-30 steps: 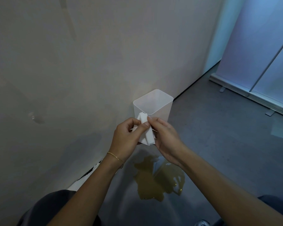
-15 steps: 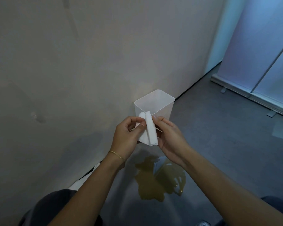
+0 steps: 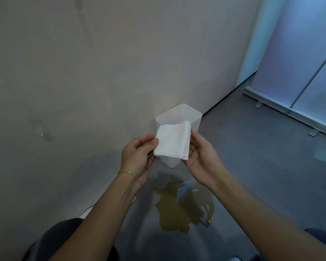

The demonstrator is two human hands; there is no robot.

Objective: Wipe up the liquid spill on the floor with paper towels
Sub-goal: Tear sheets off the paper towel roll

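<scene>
Fingers (image 3: 149,143): on the left hand (image 3: 137,157) they pinch the towel (image 3: 172,141) at its 9 o'clock edge, thumb on top. On the right hand (image 3: 201,162) they hold its 3 o'clock edge.
Towel: a white folded square, held flat in the air between both hands. It looks dry and clean.
Spill (image 3: 183,208): a yellowish puddle on the grey floor (image 3: 252,166), at 6 o'clock from the towel and well below it.
Bin (image 3: 179,114): a translucent square tub at 12 o'clock behind the towel, against the wall (image 3: 102,72).
Bracelet (image 3: 130,173): a thin gold chain on the left wrist.
Done: a towel is in hand and partly opened.
Left: all the wiping, judging by the full puddle. The towel has to go down at 6 o'clock, soak up the spill and be thrown out, probably into the bin. More than one sheet may be needed.
</scene>
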